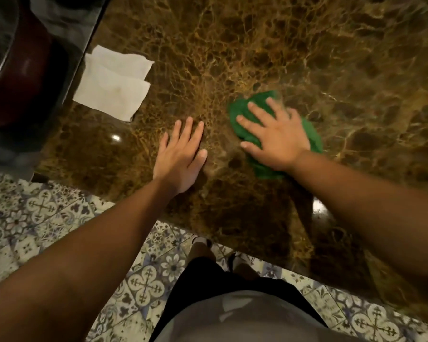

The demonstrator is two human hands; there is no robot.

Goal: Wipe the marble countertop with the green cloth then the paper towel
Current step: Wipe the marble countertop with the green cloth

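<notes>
A brown veined marble countertop (294, 45) fills most of the view. My right hand (274, 134) presses flat with spread fingers on a crumpled green cloth (256, 101), which is motion-blurred at its edges. My left hand (181, 154) lies flat and open on the bare marble just left of the cloth, fingers together, holding nothing. White paper towel (114, 82), two overlapping sheets, lies on the counter at the far left, well clear of both hands.
A dark glossy surface with a dark red round bowl (22, 77) borders the counter's left edge. The counter's front edge runs diagonally above a patterned tile floor (42, 208). My legs and feet stand below.
</notes>
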